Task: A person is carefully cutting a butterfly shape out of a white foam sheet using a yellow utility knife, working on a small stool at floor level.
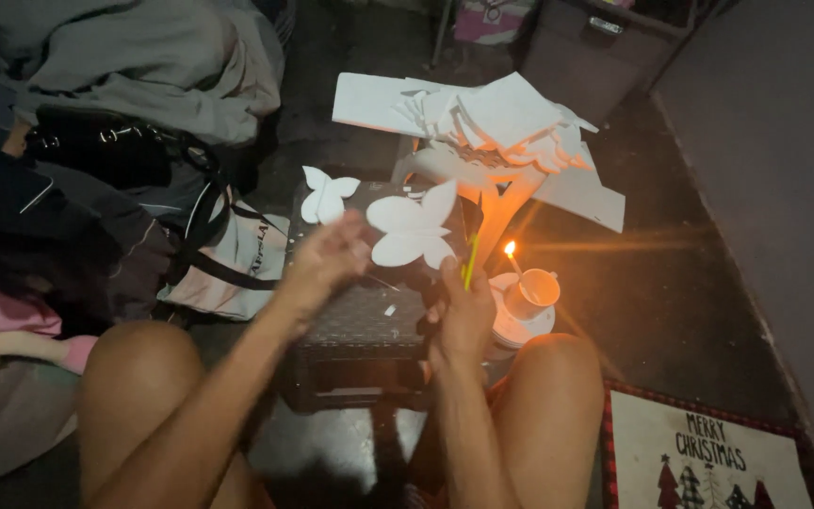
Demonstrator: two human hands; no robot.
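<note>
We see a white butterfly [413, 229] that looks like flat, matt foam or thick paper. The pile of white sheets [482, 118] looks the same. The dark box [369, 320] has a rough woven top. The cup [531, 292] looks smooth and shiny. The floor [652, 302] is a bit glossy.

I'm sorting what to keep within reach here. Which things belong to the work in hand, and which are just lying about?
In use: white butterfly cutout at the left hand; green stick in the right hand; lit candle; second butterfly; foam sheets.

Lying about: black bag; grey clothes; festive doormat.
</note>
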